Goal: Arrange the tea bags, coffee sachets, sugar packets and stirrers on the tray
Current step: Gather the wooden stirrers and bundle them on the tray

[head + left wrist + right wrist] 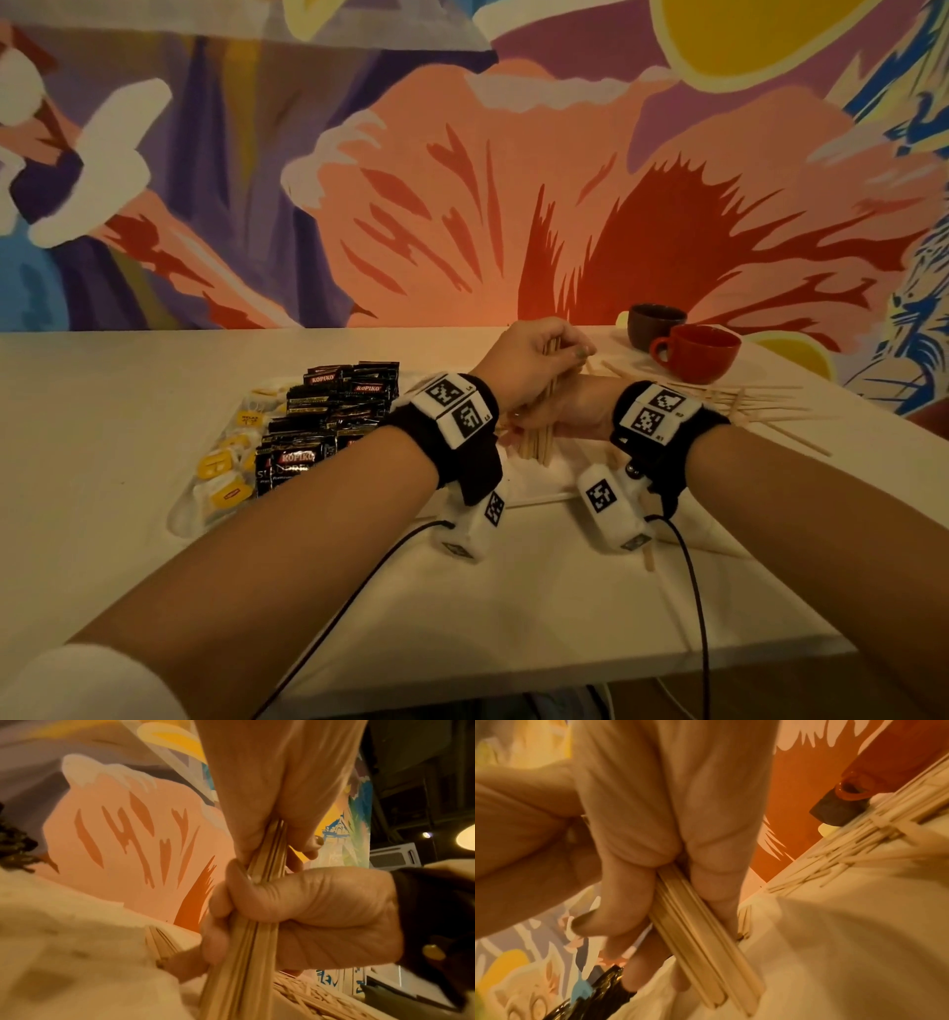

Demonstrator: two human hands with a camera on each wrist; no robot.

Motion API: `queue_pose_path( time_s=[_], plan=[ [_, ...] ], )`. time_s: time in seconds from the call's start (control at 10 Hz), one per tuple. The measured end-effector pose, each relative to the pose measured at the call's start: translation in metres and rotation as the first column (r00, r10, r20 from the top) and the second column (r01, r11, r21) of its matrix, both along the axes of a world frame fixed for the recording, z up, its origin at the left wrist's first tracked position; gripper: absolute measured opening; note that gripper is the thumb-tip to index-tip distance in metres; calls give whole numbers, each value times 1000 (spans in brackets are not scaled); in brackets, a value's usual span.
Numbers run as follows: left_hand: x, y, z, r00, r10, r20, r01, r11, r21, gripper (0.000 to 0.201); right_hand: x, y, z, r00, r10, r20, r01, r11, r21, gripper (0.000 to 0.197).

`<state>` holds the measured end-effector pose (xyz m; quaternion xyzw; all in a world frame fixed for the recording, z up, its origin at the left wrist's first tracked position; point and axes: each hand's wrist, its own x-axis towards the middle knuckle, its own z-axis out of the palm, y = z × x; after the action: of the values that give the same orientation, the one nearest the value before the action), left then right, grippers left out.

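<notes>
Both hands, left [534, 360] above right [575, 411], grip upright bundle of pale wooden stirrers [539, 437]; loose stirrers [744, 406] beside red ceramic cup [701, 352]. Black coffee sachets [328, 411] left of bundle. Right-wrist view shows stick ends on desk [847, 943].

Bare desk [92, 411] lies open at 9 o'clock and at 6 o'clock toward the near edge. At 10 o'clock of the hands, coffee sachets [328, 411] and tea bags [226, 462] crowd the tray [179, 514]. At 2 o'clock a red cup [703, 352] and a dark cup [652, 321] block the way, with loose stirrers [760, 406] scattered at 3 o'clock.
</notes>
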<state>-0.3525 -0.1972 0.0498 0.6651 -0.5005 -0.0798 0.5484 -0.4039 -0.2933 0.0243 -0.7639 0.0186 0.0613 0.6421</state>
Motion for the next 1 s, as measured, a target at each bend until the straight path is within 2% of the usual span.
queue_pose_path(
  time_s=[0.1,0.2,0.3,0.4,0.5,0.6,0.7,0.8,0.9,1.0],
  plan=[
    [1,3,3,1000,-6,5,6,1000,29,10,-4,-1,5,999,33,-23,-34,999,-31,37],
    [-2,5,1,999,-24,-24,24,1000,11,11,-10,-7,3,1000,6,-19,-6,1000,-15,35],
    [1,4,1,998,-8,-58,9,1000,9,16,-17,-9,1,1000,-3,24,1,996,84,23],
    [5,4,2,987,25,-157,-28,999,-16,19,-17,-4,2,998,-48,51,43,995,88,22],
    [12,6,13,979,54,-199,-64,997,-44,10,-7,2,11,990,-112,81,108,993,53,32],
    [25,8,34,969,98,-226,-108,994,-32,33,7,0,30,973,-201,109,201,979,14,31],
    [39,11,55,910,175,-376,-147,984,101,60,23,-8,44,935,-341,99,341,940,20,21],
    [60,14,51,801,288,-525,-174,951,256,65,44,-18,41,875,-484,-1,483,873,-66,17],
    [69,15,35,694,333,-639,-107,925,365,64,60,-24,30,837,-531,-132,492,835,-245,17],
    [77,5,13,606,398,-688,-88,894,440,61,74,-27,19,850,-498,-174,388,814,-433,13]
  ],
)
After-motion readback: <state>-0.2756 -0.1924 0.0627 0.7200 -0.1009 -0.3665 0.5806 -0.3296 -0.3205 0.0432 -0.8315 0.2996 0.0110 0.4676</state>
